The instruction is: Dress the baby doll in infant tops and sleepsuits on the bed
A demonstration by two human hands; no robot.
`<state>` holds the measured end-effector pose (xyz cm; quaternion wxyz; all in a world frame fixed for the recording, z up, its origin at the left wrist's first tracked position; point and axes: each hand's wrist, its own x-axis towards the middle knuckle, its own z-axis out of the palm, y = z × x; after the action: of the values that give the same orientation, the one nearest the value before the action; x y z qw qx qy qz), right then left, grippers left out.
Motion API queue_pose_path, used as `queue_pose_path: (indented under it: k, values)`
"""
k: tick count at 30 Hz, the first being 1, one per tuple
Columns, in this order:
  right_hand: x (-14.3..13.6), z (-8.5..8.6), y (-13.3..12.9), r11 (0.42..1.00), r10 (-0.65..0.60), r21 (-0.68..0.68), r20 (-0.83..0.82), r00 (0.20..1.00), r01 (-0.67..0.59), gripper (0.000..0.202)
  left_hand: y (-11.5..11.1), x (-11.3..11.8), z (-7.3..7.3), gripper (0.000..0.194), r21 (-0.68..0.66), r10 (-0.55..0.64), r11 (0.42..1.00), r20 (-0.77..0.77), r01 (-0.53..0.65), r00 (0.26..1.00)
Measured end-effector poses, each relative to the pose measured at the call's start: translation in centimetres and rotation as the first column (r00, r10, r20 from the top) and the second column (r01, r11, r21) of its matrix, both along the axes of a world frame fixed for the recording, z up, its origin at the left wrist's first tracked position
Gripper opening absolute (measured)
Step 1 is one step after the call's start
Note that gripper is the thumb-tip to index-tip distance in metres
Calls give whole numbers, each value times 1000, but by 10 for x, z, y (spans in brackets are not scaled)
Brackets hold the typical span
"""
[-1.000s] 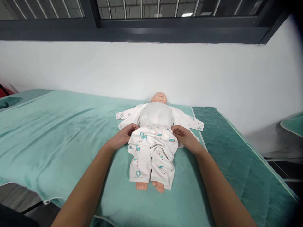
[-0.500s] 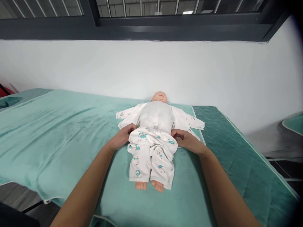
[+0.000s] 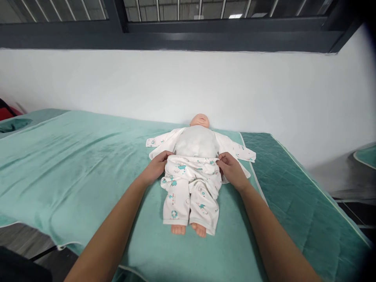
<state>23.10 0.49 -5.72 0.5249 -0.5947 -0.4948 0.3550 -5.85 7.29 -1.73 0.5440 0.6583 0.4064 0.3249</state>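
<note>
forearms (image 3: 108,231): reaching in from the near side, one along each side of the doll (image 3: 196,143), which is lying on its back on the green bed cover (image 3: 223,250)
feet (image 3: 178,229): poking out of the cuffs, so the legs are already going all the way through
pants (image 3: 179,196): sitting on the doll's legs and hips, kinda bunching around the knees and thighs
left hand (image 3: 157,167): fingers closing together on the waistband (image 3: 192,158) at its left end
right hand (image 3: 232,172): fingers pinching the other end, looks like the same sort of grip
waistband: running pretty straight across the lower belly, just below the bulge of the torso
step in hand: imo they're fitting the waistband around the waist, pulling from both sides at once
next move: calling for an even tug on both ends, plus some care at the back, where the doll's weight might be trapping the cloth. can't tell from here how high the back is sitting
shirt (image 3: 247,153): hanging open, sleeves spreading out to both sides, front not covering the belly
head (image 3: 199,120): resting at the far end, close to the white wall (image 3: 176,86)
window frame (image 3: 205,37): running along above all that, bars showing behind it
</note>
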Motion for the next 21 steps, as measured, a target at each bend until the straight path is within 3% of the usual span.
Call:
queue_pose_path:
  k: [6,9,15,18,21]
  values:
    - [-5,-1,-2,1000,27,10,141,990,-29,10,7,6,-6,19,28,58,998,-78,-55,995]
    - [-5,0,-1,999,-11,35,195,981,4,11,19,11,-1,20,44,51,998,-172,-44,984]
    - [-5,0,0,996,-79,52,268,960,67,14,45,18,33,23,-173,-215,973,-438,153,873]
    - [-5,-2,0,998,-67,23,275,959,63,15,52,19,34,28,-199,-301,951,-409,238,861]
    - [-5,-3,1,999,-42,-7,297,954,46,15,56,15,22,34,-207,-361,925,-220,318,906]
